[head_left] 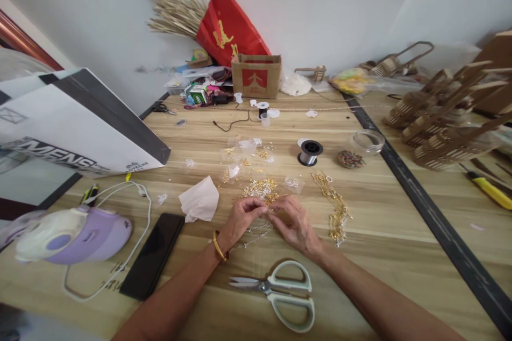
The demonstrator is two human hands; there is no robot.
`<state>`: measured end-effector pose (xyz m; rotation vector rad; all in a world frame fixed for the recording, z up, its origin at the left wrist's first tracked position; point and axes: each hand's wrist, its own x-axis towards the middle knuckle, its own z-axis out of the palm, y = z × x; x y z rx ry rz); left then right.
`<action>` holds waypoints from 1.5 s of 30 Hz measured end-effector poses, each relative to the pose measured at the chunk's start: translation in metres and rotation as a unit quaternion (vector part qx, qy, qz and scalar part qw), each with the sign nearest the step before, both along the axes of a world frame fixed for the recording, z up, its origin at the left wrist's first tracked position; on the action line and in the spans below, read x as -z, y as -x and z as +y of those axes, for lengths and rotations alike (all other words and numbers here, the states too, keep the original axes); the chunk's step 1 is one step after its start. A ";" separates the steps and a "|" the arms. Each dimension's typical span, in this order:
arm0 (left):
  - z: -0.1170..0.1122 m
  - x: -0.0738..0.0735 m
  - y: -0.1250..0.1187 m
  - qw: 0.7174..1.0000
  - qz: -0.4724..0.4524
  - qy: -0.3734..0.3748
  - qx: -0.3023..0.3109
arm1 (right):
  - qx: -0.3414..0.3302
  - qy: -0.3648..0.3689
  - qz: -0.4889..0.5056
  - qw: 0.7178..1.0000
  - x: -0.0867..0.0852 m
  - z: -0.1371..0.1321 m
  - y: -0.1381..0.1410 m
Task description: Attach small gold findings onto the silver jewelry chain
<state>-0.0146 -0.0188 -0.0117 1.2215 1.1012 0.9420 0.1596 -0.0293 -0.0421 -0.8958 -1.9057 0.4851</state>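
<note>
Counted contents of the bench [192,309]. Centre: two hands, one left hand [243,218] and one right hand [295,225]. Scissors, two pairs: one large pair [267,286], lower centre; one small pair [162,108], upper left. Spools, three: one wire spool [310,155], right of centre; one dark-wound spool [263,110] and one small white spool [239,98], upper centre. Single items: phone [152,256], lower left; tissue [200,200], left of centre; glass jar [366,151], right. Handled baskets [452,144], right edge: at least three. Loose beads [260,188], centre: too numerous to count.
</note>
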 end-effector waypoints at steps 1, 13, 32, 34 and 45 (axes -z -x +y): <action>0.000 0.000 -0.001 1.000 0.001 -0.002 0.002 | -0.004 -0.003 -0.002 1.000 0.000 0.000 0.000; 0.000 -0.005 0.000 0.999 0.007 -0.001 -0.034 | 0.028 0.007 0.029 0.999 -0.004 -0.005 -0.001; -0.001 -0.005 -0.003 0.999 0.044 -0.025 -0.002 | 0.010 -0.011 -0.014 1.000 -0.007 0.001 -0.001; -0.001 -0.004 -0.003 0.998 0.057 -0.036 0.001 | 0.011 -0.011 -0.012 1.000 -0.007 0.001 -0.002; 0.003 -0.008 -0.003 0.991 0.115 -0.061 0.037 | 0.017 -0.014 -0.008 1.000 -0.008 0.001 -0.002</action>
